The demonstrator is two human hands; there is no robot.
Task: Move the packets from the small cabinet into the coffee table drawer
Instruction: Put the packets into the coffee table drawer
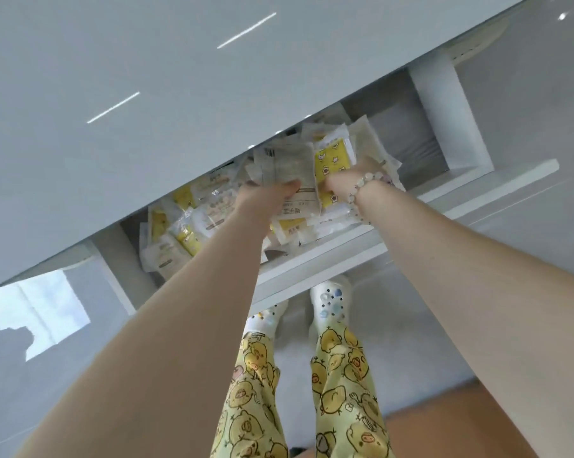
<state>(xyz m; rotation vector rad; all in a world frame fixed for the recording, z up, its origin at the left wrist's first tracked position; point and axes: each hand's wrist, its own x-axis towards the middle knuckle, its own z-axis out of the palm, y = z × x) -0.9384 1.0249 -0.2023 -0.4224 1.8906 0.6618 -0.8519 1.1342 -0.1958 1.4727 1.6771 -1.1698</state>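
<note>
yellow & clear packets (307, 180) heaped in open drawer (312, 262).

Left hand (268, 196), right hand (343, 184) gripping packets (294, 166), over drawer (345, 256)

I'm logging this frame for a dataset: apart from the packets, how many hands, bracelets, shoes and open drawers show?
Hands: 2, left hand and right hand, both holding packets
Bracelets: 1
Shoes: 2
Open drawers: 1
Total: 6

Yellow/white pkts (332, 160), white drawer (312, 259), grey tabletop (114, 61), yellow chick-print trousers (345, 375)
</note>
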